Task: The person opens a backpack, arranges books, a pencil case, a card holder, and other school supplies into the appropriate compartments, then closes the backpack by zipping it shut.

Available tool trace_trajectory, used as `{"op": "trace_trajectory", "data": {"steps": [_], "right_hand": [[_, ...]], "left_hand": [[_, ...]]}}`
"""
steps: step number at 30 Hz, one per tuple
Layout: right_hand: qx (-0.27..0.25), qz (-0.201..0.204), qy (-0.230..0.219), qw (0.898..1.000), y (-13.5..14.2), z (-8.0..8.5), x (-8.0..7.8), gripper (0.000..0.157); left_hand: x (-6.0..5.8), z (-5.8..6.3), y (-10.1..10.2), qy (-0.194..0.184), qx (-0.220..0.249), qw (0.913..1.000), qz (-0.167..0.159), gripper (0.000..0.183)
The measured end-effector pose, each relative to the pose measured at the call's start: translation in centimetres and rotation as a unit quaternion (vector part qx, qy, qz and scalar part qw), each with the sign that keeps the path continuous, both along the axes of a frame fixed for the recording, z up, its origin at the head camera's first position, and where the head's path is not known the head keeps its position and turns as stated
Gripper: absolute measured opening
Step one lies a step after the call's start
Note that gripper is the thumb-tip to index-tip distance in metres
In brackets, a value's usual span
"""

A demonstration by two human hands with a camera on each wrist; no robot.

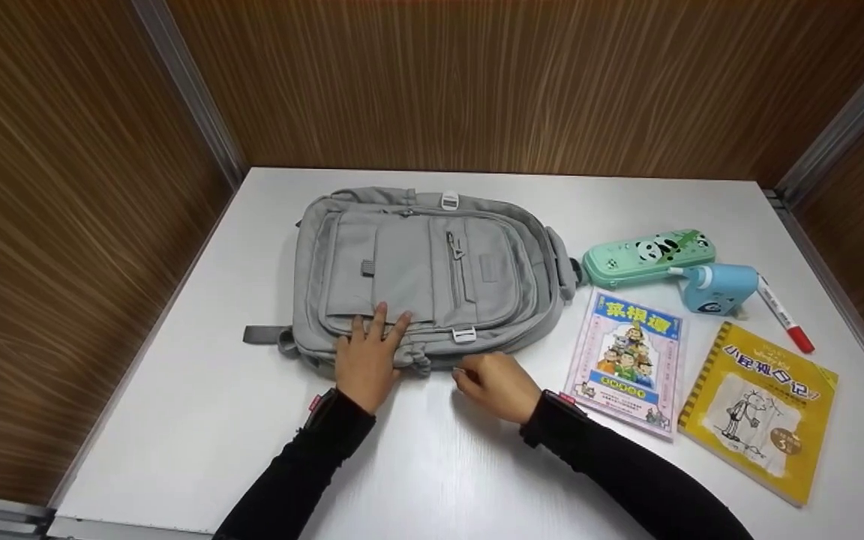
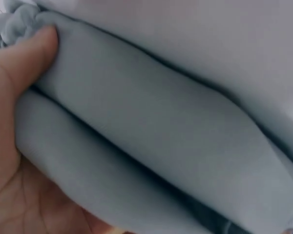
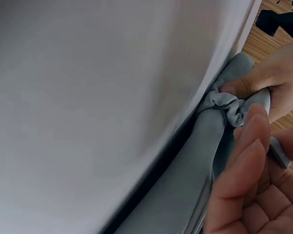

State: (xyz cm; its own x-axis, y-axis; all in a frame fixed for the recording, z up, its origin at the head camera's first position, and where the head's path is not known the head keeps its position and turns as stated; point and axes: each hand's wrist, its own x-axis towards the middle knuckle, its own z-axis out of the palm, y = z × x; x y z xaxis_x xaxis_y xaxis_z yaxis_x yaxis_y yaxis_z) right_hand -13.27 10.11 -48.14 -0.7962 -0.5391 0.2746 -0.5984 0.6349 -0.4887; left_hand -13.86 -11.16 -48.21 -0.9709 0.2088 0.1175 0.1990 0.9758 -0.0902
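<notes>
A grey backpack [image 1: 402, 270] lies flat on the table, its front pockets facing up and its top toward the right. My left hand [image 1: 368, 362] holds its near side: the fingers rest extended on the front, while the thumb [image 2: 36, 56] presses the side panel by a gathered elastic edge [image 3: 224, 102]. Beside it, my right hand [image 1: 503, 386] is at the bag's near edge, fingers bent. Between its thumb and fingers the right wrist view shows a small grey zipper pull [image 3: 280, 152]. Most of that zip is hidden.
Right of the bag lie a green panda pencil case [image 1: 649, 256], a blue bottle-like object [image 1: 721, 289] with a spout and a white marker [image 1: 781, 311] with a red cap. A pink comic book [image 1: 627, 367] and a yellow book [image 1: 762, 412] lie nearer. Wood-grain panels [image 1: 477, 90] enclose the table.
</notes>
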Motion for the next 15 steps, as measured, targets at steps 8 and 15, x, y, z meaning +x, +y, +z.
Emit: {"op": "trace_trajectory", "data": {"steps": [8, 15], "right_hand": [[0.014, 0.030, 0.022, 0.999, -1.4, 0.0, 0.1, 0.016], [0.032, 0.042, 0.026, 0.998, -2.4, 0.6, 0.0, 0.020]], "left_hand": [[0.8, 0.0, 1.9, 0.011, -0.026, 0.9994, 0.021, 0.093], [1.0, 0.0, 2.9, 0.030, -0.022, 0.9990, 0.025, 0.086]]}}
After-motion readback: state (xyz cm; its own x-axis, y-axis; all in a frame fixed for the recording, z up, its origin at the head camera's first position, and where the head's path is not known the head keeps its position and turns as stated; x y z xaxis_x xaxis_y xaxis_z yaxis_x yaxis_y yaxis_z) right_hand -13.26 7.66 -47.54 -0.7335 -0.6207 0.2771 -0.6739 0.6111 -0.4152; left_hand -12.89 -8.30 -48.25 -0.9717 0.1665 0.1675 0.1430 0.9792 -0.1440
